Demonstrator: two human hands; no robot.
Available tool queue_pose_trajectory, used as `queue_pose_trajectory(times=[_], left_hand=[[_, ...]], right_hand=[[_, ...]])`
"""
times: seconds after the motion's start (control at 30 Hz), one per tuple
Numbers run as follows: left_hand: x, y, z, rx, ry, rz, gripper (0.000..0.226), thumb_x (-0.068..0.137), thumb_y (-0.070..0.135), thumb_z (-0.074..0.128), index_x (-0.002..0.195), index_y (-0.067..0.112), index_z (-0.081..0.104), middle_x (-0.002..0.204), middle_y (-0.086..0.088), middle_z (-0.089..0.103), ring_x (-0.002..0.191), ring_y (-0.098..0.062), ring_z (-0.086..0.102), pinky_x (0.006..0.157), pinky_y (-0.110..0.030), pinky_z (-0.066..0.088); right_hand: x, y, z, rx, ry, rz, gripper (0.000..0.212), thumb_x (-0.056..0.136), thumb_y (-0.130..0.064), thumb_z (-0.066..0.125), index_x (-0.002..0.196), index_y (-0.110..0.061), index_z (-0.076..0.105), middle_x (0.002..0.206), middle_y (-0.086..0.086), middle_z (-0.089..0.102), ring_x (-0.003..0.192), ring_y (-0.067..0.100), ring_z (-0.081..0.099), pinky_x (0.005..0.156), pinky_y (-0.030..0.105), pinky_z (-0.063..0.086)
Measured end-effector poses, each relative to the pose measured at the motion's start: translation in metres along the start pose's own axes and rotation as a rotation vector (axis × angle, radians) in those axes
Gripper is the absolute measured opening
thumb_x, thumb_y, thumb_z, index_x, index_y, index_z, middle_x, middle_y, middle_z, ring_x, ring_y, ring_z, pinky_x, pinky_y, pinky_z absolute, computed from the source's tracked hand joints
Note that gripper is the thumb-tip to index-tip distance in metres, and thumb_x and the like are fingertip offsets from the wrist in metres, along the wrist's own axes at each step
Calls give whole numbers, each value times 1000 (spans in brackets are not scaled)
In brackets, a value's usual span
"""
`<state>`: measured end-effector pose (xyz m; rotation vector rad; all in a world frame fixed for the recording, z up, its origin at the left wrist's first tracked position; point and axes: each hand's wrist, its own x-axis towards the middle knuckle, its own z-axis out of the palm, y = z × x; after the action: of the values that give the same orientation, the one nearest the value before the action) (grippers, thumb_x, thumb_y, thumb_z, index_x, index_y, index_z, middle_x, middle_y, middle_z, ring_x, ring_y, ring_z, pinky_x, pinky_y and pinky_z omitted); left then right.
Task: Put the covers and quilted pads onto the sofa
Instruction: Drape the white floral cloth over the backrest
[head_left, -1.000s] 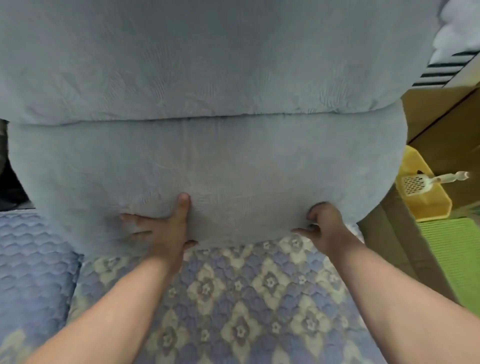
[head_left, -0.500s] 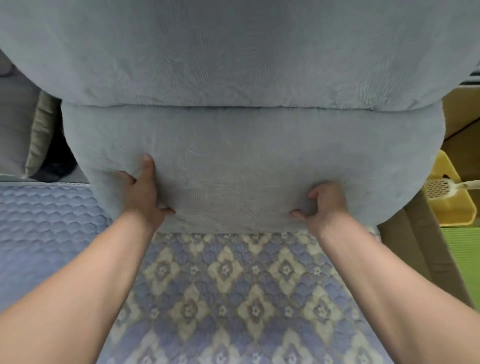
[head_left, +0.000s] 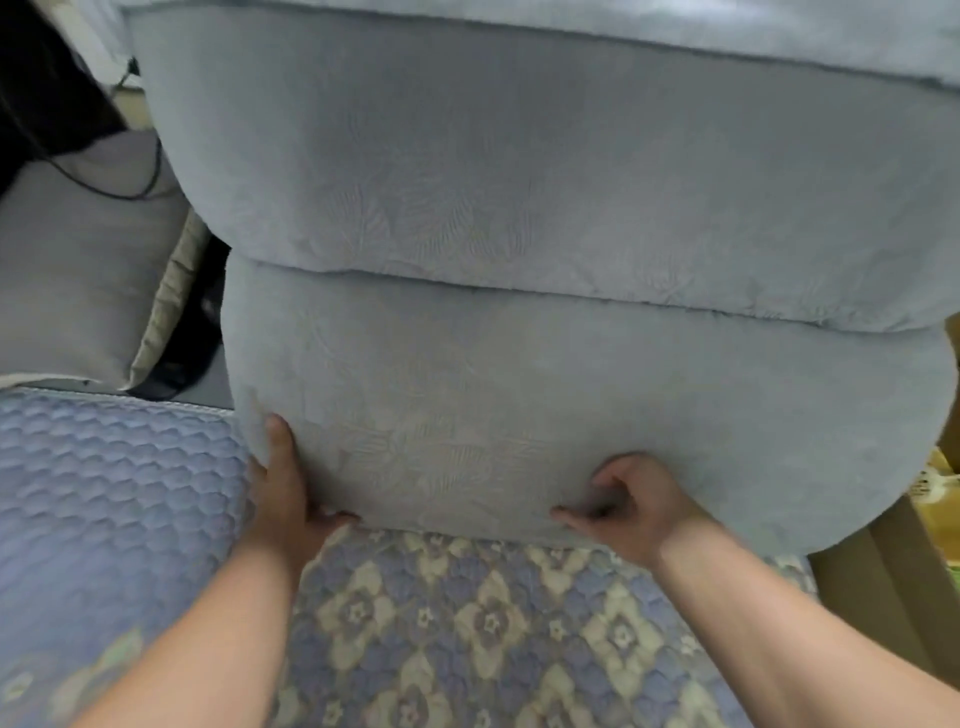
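Both hands are applied to the lower grey-blue cushion (head_left: 519, 415) at its near bottom edge. Left hand (head_left: 283, 493): positioned at the cushion's lower left corner, one digit extended straight up along the fabric face, another hooked in under the bottom edge; the rest of the hand is hidden by the cushion's curve, so the full closure cannot be told. Right hand (head_left: 636, 501): positioned right of centre on the bottom edge, fingers curled into the fabric and bunching it, thumb pointing left along the edge. This hand grips the cushion.

Both forearms enter from the bottom of the view, bare, and converge upward toward the cushion. The left forearm runs from the lower left; the right forearm runs from the lower right.

Cushion position: the lower cushion stands against the sofa back with its bottom edge meeting the patterned quilted pad (head_left: 467, 634), which covers the seat beneath the arms. An upper cushion (head_left: 519, 156) of the same grey-blue fabric sits directly above it, touching, and overhangs it on both sides.

Adjacent items: a blue quilted pad (head_left: 114, 493) with a scale pattern lies on the seat to the left, just beside the patterned pad. A grey pillow (head_left: 78, 260) lies behind it at left.
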<state>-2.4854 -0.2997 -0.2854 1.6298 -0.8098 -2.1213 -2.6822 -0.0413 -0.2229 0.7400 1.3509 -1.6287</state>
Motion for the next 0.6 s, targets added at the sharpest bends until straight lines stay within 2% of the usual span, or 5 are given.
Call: queue_pose_trajectory(times=[0.1, 0.2, 0.4, 0.5, 0.6], left_hand=[[-11, 8, -11, 212, 206, 3, 98, 73, 78, 65, 149, 21, 40, 142, 1, 49, 122, -36, 55, 88, -61, 54], [-66, 75, 24, 550, 406, 303, 56, 90, 23, 65, 137, -2, 47, 141, -25, 50, 126, -42, 51, 102, -47, 45], [-218, 230, 168, 895, 172, 1416, 51, 82, 6, 69, 131, 11, 56, 133, -18, 48, 124, -34, 46, 108, -43, 36], [-235, 279, 215, 1267, 21, 1331, 67, 88, 24, 69, 150, 18, 42, 149, -16, 43, 141, -34, 38, 117, -46, 31], [-226, 301, 244, 1584, -34, 992, 71, 96, 52, 54, 157, 27, 26, 157, -8, 37, 143, -30, 38, 116, -41, 34]], right_hand=[[-13, -10, -21, -514, 21, 129, 7, 95, -9, 47, 95, -10, 54, 84, 12, 49, 75, 28, 55, 78, 49, 56], [-59, -34, -17, -1075, 1, 122, 15, 102, -20, 45, 95, -16, 58, 92, 2, 60, 80, 17, 60, 78, 40, 56], [-205, -178, 85, -1004, -76, -757, 20, 92, -3, 53, 80, -12, 67, 69, 5, 68, 54, 15, 61, 60, 27, 51], [-256, -259, 113, -1205, 165, -1232, 19, 90, -13, 55, 97, -17, 72, 86, 2, 71, 84, 20, 66, 78, 30, 50], [-252, -327, 108, -1381, 473, -1346, 39, 94, -19, 52, 133, -13, 56, 135, 13, 55, 127, 32, 50, 107, 38, 38]])
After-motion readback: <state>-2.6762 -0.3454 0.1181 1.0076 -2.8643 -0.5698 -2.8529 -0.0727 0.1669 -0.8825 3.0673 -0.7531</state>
